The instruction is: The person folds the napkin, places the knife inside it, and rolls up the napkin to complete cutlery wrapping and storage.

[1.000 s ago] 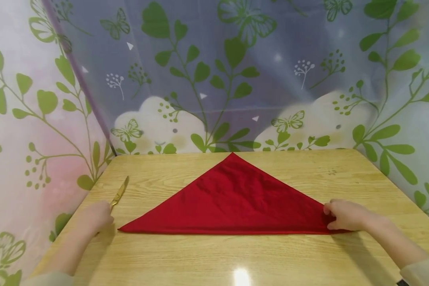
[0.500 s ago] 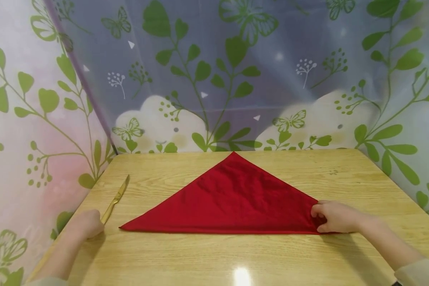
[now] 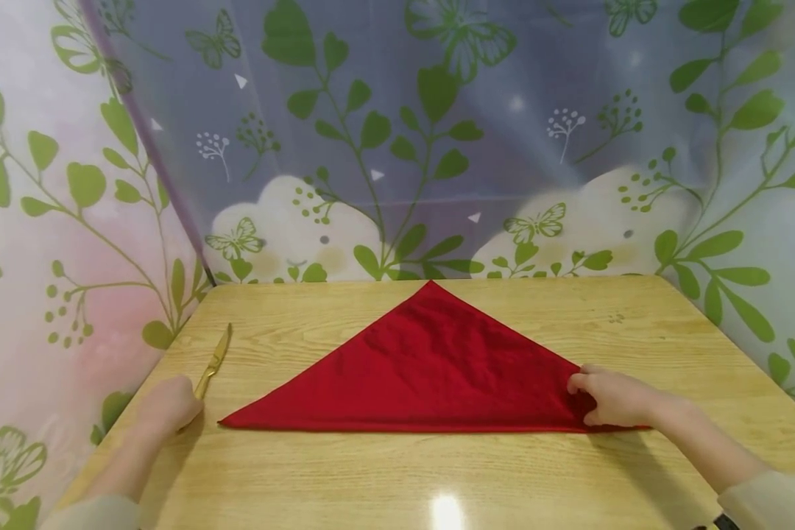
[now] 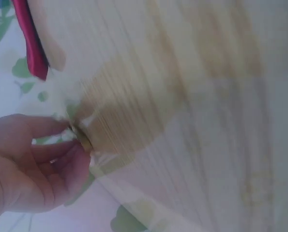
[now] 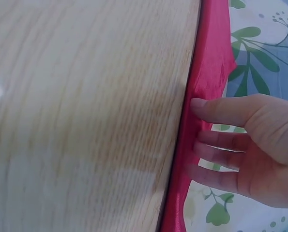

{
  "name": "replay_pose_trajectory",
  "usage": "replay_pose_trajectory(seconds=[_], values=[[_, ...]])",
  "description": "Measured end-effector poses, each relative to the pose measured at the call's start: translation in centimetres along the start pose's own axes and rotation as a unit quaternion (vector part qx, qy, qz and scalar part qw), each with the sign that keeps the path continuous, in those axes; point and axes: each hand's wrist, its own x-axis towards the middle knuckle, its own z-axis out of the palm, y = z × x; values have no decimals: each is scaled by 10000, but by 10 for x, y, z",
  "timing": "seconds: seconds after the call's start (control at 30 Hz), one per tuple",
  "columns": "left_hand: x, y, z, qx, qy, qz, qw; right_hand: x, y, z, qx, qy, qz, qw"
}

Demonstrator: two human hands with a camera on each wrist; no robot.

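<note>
A gold table knife [image 3: 216, 359] lies at the left of the wooden table, its blade pointing to the back. My left hand [image 3: 172, 403] pinches the handle end; in the left wrist view, thumb and fingers meet on the gold handle [image 4: 84, 139]. A red cloth napkin [image 3: 424, 375], folded into a triangle, lies flat with its long fold towards me and its peak near the back edge. My right hand [image 3: 612, 397] rests on the napkin close to its right corner. In the right wrist view its thumb and fingers are extended and touch the red fabric [image 5: 202, 72].
The wooden table [image 3: 344, 478] has its left edge close beside my left hand. A curtain [image 3: 384, 147] printed with leaves and butterflies hangs behind the table and along both sides. The napkin's left corner lies just right of the knife.
My right hand has slid left along the napkin, uncovering more of its right corner. The left hand has shifted a little, with more of the knife's handle showing; the knife has moved slightly left.
</note>
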Motion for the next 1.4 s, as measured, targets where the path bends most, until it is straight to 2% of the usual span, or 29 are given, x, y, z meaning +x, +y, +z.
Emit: replay_pose_trajectory(seconds=[0.2,0.3,0.5,0.67,0.83,0.97,1.1,1.23,1.4], values=[[2,6,0,-74,-86,-341,9994,4,-3,0,-139,58,73,9999],[3,5,-1,-96,-125,-385,9991,5,-3,0,-199,33,54,9998],[5,1,1,-23,-2,-70,10000,3,-3,2,-317,70,-63,9995],[10,0,1,-138,84,252,9996,2,-3,4,-360,96,-81,9993],[16,7,-3,-366,70,488,9981,3,-4,3,-408,111,-114,9990],[23,25,-11,-455,158,767,9959,4,-3,3,-522,196,-209,9982],[27,52,-20,-269,290,1230,9916,4,-3,2,-578,210,-212,9979],[29,86,-21,-160,433,1855,9816,6,-4,1,-469,78,-80,9988],[30,126,-11,29,578,2540,9655,8,-6,-2,-181,-113,98,9997]])
